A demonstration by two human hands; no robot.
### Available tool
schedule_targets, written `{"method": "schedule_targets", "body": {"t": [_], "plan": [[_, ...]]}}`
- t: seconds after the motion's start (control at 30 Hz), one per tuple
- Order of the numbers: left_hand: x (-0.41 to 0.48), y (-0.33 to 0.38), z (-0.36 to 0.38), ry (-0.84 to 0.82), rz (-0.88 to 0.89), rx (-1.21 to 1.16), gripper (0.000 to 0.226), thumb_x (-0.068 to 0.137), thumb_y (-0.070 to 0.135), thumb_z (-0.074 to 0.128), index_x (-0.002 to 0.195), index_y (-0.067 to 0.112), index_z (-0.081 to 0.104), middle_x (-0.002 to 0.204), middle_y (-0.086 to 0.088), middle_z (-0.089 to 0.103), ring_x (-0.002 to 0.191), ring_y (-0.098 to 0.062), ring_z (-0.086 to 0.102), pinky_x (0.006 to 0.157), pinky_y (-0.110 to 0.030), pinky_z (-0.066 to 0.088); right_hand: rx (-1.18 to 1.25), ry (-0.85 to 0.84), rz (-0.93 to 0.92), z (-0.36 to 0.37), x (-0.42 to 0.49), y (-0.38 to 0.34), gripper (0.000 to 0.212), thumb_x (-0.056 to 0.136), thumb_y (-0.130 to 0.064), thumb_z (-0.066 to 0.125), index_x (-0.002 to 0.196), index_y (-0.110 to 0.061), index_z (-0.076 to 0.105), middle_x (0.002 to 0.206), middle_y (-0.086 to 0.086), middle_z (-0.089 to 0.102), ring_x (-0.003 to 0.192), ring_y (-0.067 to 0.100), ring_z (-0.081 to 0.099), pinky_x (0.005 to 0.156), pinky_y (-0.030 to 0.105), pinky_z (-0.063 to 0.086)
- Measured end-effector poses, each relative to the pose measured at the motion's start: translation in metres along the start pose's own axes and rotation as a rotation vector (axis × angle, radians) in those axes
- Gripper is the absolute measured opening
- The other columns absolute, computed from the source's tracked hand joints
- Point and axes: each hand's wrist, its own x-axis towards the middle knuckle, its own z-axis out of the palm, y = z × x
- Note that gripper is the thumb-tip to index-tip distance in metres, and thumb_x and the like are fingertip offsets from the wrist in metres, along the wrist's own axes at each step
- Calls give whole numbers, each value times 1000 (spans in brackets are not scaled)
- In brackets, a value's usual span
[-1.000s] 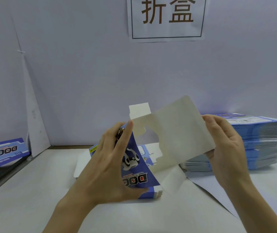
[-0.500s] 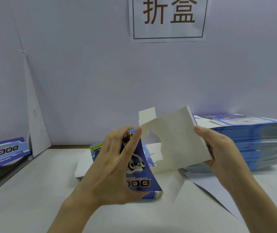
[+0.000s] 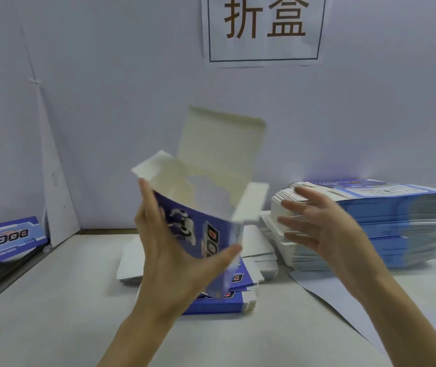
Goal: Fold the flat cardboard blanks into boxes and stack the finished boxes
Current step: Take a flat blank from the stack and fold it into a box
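Left hand (image 3: 174, 263) is gripping the half-opened blue box (image 3: 201, 221) up in the air over the small near pile (image 3: 227, 295), right hand (image 3: 325, 234) loose with fingers spread just beside it.

Bare forearms (image 3: 142, 332), bare left hand (image 3: 174, 263), right hand (image 3: 328, 234).

White bench (image 3: 52, 313). Tall stack of flat blanks (image 3: 397, 229) sat at right edge, toward back. Low pile of blanks (image 3: 248, 284) lay mid-bench. Pale sheet (image 3: 330, 295) lay under tall stack.

"折盒" on the wall sign (image 3: 264, 30) — "DOG" on the blue box (image 3: 10, 238) at left
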Motion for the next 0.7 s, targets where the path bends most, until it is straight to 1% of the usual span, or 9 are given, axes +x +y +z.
{"method": "schedule_targets", "body": {"t": [0.07,0.13,0.23,0.3,0.37,0.43,0.5,0.57,0.7], "plan": [[1,-1,4,20,-191,-277,144,33,69,86,146,50,-1,149,8,32,133,-8,43,103,-31,43,-376,-278,-46,4,-7,7,45,94,-25,63,127,-51,47,130,-11,63,105,-1,64,84,16,52],[1,1,8,-9,-349,-442,140,25,71,86,143,41,16,140,-4,48,117,-26,60,92,-52,52,-515,-555,-3,21,-14,16,80,79,-41,79,131,-70,25,129,-36,54,111,-15,55,85,3,44],[-1,5,8,9,-390,-471,122,34,66,87,138,32,33,128,-3,60,107,-23,66,84,-51,56,-578,-442,-124,41,-16,35,114,71,-39,83,149,-53,2,132,-38,46,117,-10,55,89,8,46],[1,6,3,85,-370,-431,112,51,61,83,145,26,32,128,5,60,110,-11,64,86,-33,57,-491,-262,-267,45,-13,33,98,72,-22,85,145,-46,24,123,-22,62,104,-1,65,83,16,53],[5,2,-3,112,-377,-367,105,54,57,75,145,27,34,119,19,60,103,4,61,72,-9,52,-348,-202,-324,40,-11,28,82,69,-11,87,126,-51,43,104,-21,71,89,0,70,70,11,53],[8,2,-5,-83,-401,-369,78,59,54,78,126,28,50,98,19,65,84,3,63,62,-11,48,-225,-219,-272,37,-11,24,70,64,-21,88,113,-56,52,101,-18,72,88,6,72,66,16,56],[7,1,-4,-280,-390,-440,58,70,49,74,102,5,55,66,3,66,54,-11,60,51,-18,46,-119,-274,-179,37,-10,22,59,60,-35,84,108,-54,56,106,-12,73,93,13,72,67,21,58],[5,-2,-2,-304,-389,-467,54,73,47,66,90,-3,53,55,0,62,47,-13,56,48,-20,45,-103,-287,-146,36,-9,24,60,62,-38,82,115,-46,55,109,-12,72,97,14,72,69,21,58],[4,-5,0,-180,-352,-422,36,72,46,65,68,11,67,54,-7,63,49,-16,59,50,-25,48,-97,-180,-100,37,-7,31,63,66,-45,78,121,-41,49,111,-17,70,100,9,70,67,20,57]]}}
